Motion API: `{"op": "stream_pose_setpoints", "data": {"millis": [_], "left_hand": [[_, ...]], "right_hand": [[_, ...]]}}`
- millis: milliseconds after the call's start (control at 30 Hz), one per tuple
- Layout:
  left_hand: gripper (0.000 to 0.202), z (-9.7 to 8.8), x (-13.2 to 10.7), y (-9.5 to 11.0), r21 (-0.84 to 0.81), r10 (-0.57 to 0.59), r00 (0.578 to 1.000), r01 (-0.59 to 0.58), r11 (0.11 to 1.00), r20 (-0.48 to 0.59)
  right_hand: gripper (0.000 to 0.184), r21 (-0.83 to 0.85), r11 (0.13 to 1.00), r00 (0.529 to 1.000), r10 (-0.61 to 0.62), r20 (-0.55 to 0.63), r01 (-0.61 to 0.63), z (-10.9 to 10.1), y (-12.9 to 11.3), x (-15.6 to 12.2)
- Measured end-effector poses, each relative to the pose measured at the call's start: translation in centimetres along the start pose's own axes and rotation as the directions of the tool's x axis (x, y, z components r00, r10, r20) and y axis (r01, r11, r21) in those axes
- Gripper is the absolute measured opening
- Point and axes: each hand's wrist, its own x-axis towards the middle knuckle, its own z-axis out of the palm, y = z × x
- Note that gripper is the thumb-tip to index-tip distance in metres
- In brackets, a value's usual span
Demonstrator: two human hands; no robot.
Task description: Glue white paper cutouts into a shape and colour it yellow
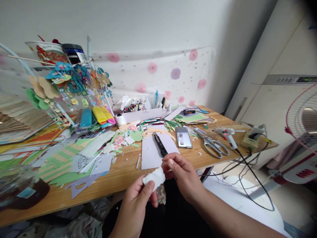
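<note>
Both of my hands hold a small white cut-out piece (155, 177) with wavy edges, just in front of the wooden table's near edge. My left hand (138, 201) grips it from below with thumb and fingers closed. My right hand (182, 175) pinches its upper right edge. A small speckled scrap (161, 195) hangs under the white piece. On the table right behind my hands lies a white sheet (151, 152) with a black utility knife (160, 145) on it.
The wooden table (123, 175) is littered with paper cut-outs and scraps. Scissors (211, 143), a glue gun (228, 135) with its cable, a phone (184, 137) and a pen organiser (143, 112) lie around. A paper-decorated mobile (71, 79) stands left, a fan (302, 122) right.
</note>
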Motion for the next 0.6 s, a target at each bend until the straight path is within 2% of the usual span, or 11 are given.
{"op": "stream_pose_setpoints", "data": {"millis": [67,133,233,400,600], "left_hand": [[0.025,-0.1,0.0,0.2,0.017,-0.014,1.0,0.014,1.0,-0.01],[0.025,-0.1,-0.1,0.4,0.022,-0.033,0.999,0.034,0.999,-0.006],[0.027,0.1,-0.3,0.6,0.023,-0.061,0.998,0.061,0.998,0.011],[0.033,0.2,-0.3,0.5,0.003,-0.054,0.998,0.054,0.999,0.023],[0.032,0.0,0.2,-0.3,-0.182,-0.099,0.987,0.12,0.976,0.124]], "right_hand": [[0.037,0.014,1.0,1.0,-0.005,0.022,0.005,-0.2,0.0,0.1],[0.035,-0.051,0.998,0.999,-0.036,0.025,0.037,-0.3,-0.1,0.2],[0.034,-0.12,0.991,0.998,-0.054,-0.017,0.051,-0.4,-0.3,0.2],[0.04,0.044,0.994,0.995,0.098,-0.011,-0.097,0.2,0.0,0.0],[0.045,0.283,0.927,0.969,0.239,0.068,-0.248,1.5,0.7,-0.8]]}}
